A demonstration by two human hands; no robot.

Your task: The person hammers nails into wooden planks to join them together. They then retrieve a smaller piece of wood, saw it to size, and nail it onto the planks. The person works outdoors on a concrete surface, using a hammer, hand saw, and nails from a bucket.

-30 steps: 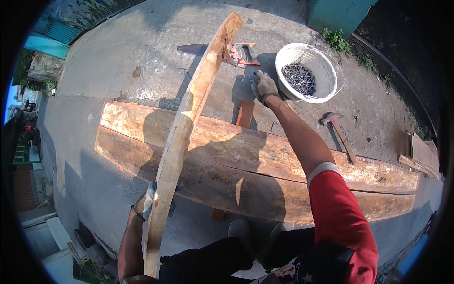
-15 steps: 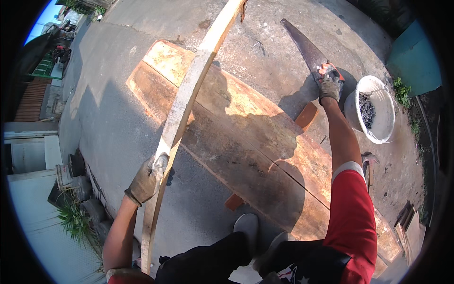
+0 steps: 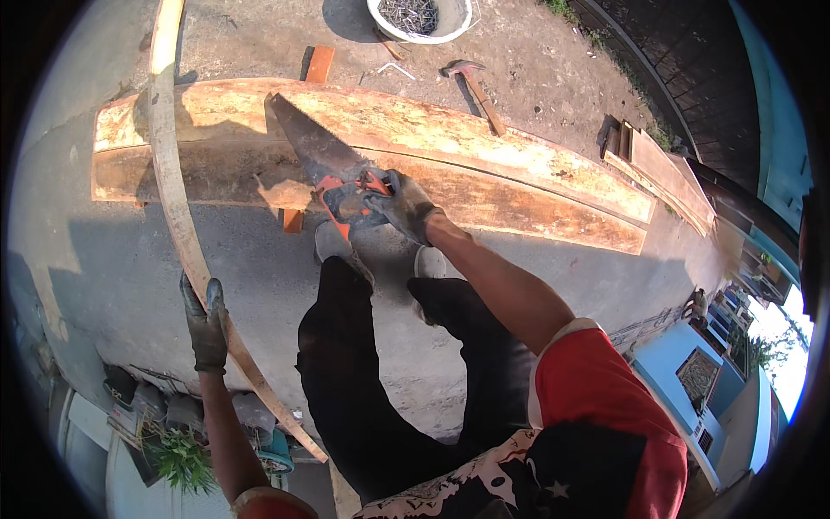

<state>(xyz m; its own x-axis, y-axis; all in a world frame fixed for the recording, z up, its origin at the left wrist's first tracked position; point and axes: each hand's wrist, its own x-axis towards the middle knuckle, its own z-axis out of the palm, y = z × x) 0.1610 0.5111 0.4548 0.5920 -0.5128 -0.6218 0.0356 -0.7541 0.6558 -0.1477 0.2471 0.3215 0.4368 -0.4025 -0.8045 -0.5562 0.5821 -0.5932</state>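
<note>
Two wide planks (image 3: pixel 484 164) lie side by side across the ground, bearing one long slat (image 3: pixel 169 164) that leans over their left end. The left hand (image 3: pixel 206 322), gloved, is closed around the slat low down. One saw (image 3: pixel 324 164) rests blade-out over the planks; the right hand (image 3: pixel 402 206) grips its orange handle tightly. Beyond lie one white bowl (image 3: pixel 462 22) of nails and one hammer (image 3: pixel 474 82).
</note>
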